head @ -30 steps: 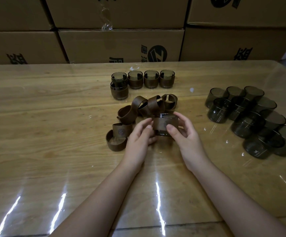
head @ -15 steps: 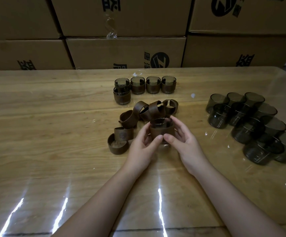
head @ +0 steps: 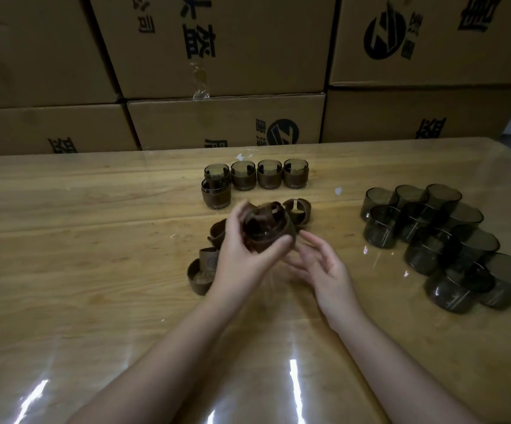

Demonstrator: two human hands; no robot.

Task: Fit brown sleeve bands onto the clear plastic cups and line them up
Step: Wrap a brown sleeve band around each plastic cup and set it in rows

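My left hand grips a sleeved cup, a smoky clear cup with a brown band around it, lifted and tilted above the table. Just to its right, my right hand is off the cup with fingers spread. Loose brown sleeve bands lie in a pile around and behind my left hand, with more of them to its left. Several finished sleeved cups stand in a row at the back, one more in front of the row's left end.
A cluster of bare smoky cups sits on the right of the glossy wooden table. Stacked cardboard boxes form a wall right behind the table's far edge.
My right hand has let go of the sleeved cup and opened. My left hand has lifted and tilted the cup toward the back. The camera view has tipped upward.
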